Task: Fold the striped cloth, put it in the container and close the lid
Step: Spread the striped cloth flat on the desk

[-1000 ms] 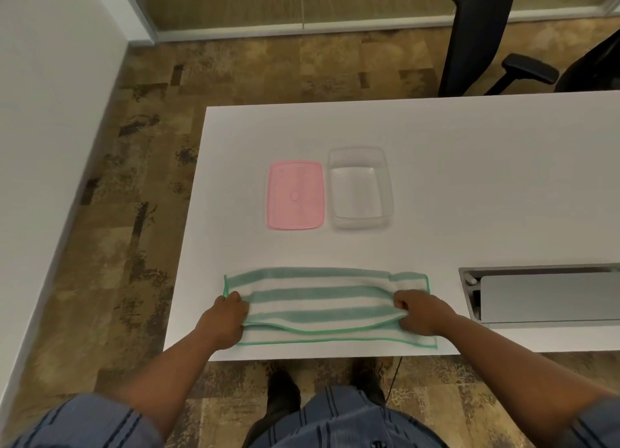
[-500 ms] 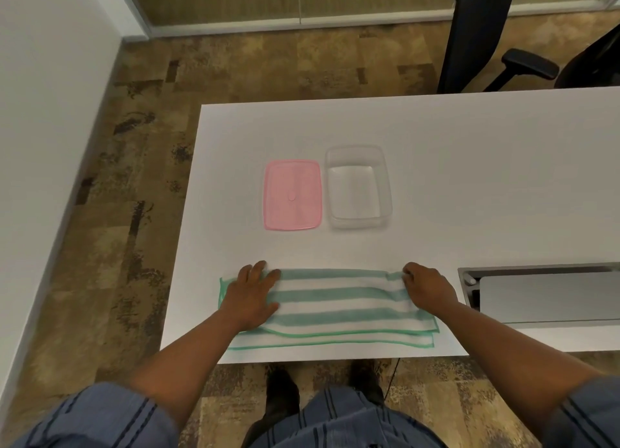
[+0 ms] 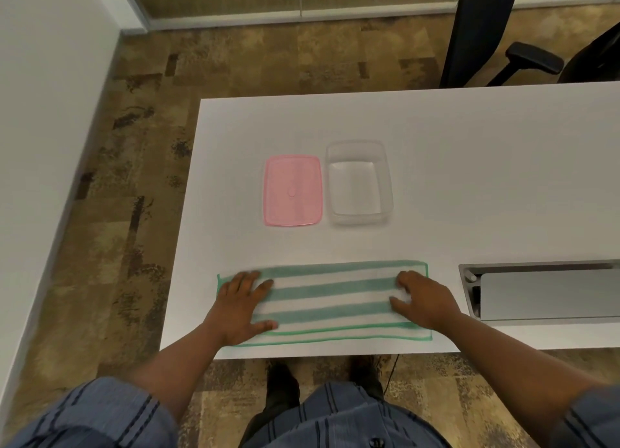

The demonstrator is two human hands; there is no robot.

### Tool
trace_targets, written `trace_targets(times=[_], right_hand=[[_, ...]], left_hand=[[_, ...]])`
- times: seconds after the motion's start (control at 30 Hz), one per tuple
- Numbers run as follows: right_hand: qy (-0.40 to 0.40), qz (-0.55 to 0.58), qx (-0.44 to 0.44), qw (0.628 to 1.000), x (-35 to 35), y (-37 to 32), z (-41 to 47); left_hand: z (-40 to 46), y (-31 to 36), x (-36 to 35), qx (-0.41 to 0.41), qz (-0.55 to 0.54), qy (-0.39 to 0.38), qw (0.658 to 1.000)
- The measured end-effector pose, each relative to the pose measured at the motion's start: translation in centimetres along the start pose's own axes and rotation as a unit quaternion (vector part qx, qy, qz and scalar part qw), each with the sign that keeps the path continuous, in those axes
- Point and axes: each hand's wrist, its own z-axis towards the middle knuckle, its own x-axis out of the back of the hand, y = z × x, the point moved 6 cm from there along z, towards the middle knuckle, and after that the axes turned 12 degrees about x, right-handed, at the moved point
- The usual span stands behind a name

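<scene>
The green-and-white striped cloth (image 3: 330,300) lies folded lengthwise into a long strip near the table's front edge. My left hand (image 3: 240,305) rests flat on its left end, fingers spread. Over on the cloth's right end, my right hand (image 3: 424,301) presses down with fingers loosely curled. Farther back stands the clear empty container (image 3: 358,182), uncovered. Its pink lid (image 3: 293,190) lies flat on the table just left of it, touching or nearly touching its side.
The white table (image 3: 469,166) has a grey cable tray opening (image 3: 543,290) at the front right. A black office chair (image 3: 486,35) stands behind the table. A white wall runs along the left beyond patterned carpet.
The near edge of the cloth was carried away from me and laid over the far half. Both hands let go of it and now lie flat on the folded strip.
</scene>
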Motion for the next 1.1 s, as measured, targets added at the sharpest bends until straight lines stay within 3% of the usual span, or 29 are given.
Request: trace_targets(times=[0.13, 0.27, 0.37, 0.53, 0.6, 0.93, 1.1], right_hand=[[-0.074, -0.079, 0.088, 0.990, -1.9, -0.7, -1.4], [-0.113, -0.142, 0.111, 0.977, -2.5, -0.9, -1.8], [-0.085, -0.161, 0.125, 0.975, -2.1, -1.3, -1.9], [0.074, -0.137, 0.189, 0.970, 0.1, -2.8, -2.8], [0.099, -0.129, 0.201, 0.966, 0.4, -3.0, -3.3], [-0.025, -0.135, 0.155, 0.978, -3.8, -1.1, -5.7], [0.020, -0.122, 0.158, 0.980, -3.1, -1.3, -5.4]], left_hand=[[-2.0, 0.1, -0.4, -0.081, 0.007, 0.029, 0.996], [-3.0, 0.0, 0.2, -0.109, 0.019, 0.055, 0.992], [-3.2, -0.3, 0.7, -0.098, 0.030, 0.061, 0.993], [-3.8, -0.7, 1.9, -0.079, 0.023, 0.103, 0.991], [-4.2, -0.7, 2.1, -0.083, 0.018, 0.111, 0.990], [-5.0, -1.6, -0.6, -0.059, 0.022, 0.042, 0.997], [-5.0, -1.7, -0.5, -0.042, 0.018, 0.048, 0.998]])
